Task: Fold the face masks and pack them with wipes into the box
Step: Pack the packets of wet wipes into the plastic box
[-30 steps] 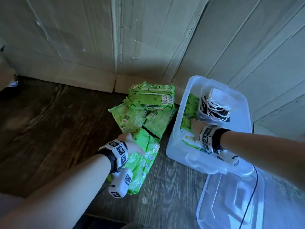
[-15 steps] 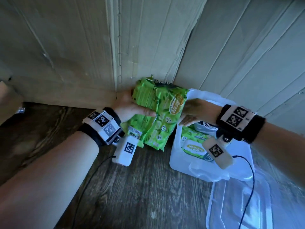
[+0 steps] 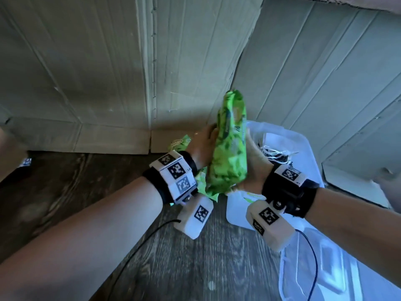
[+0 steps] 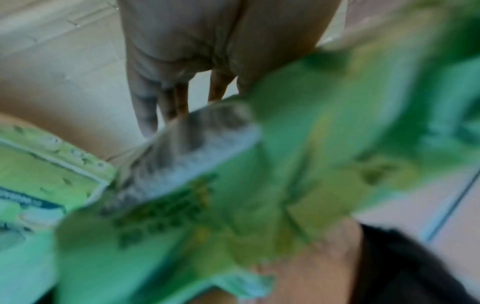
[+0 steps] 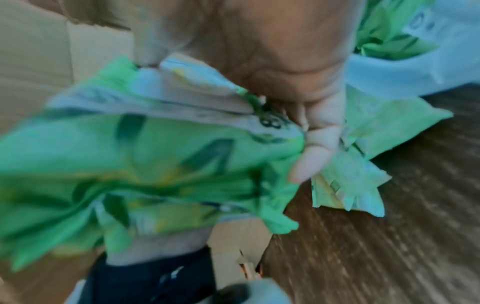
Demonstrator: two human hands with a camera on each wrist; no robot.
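A green wipes pack stands on end in the air, held between both hands at the left rim of the clear plastic box. My left hand lies against its left side, and the left wrist view shows the fingers straight beside the pack; the thumb is hidden. My right hand grips the right side, its thumb pressed on the pack. Folded face masks with white ear loops lie in the box, beside another wipes pack.
More green wipes packs lie on the dark wooden floor behind and under my left wrist. The box's clear lid lies at the lower right. Cardboard sheets wall in the back and right side.
The wipes pack was lifted off the floor pile and carried right to the box's rim, and it now stands on end. My right hand came out of the box and took hold of it.
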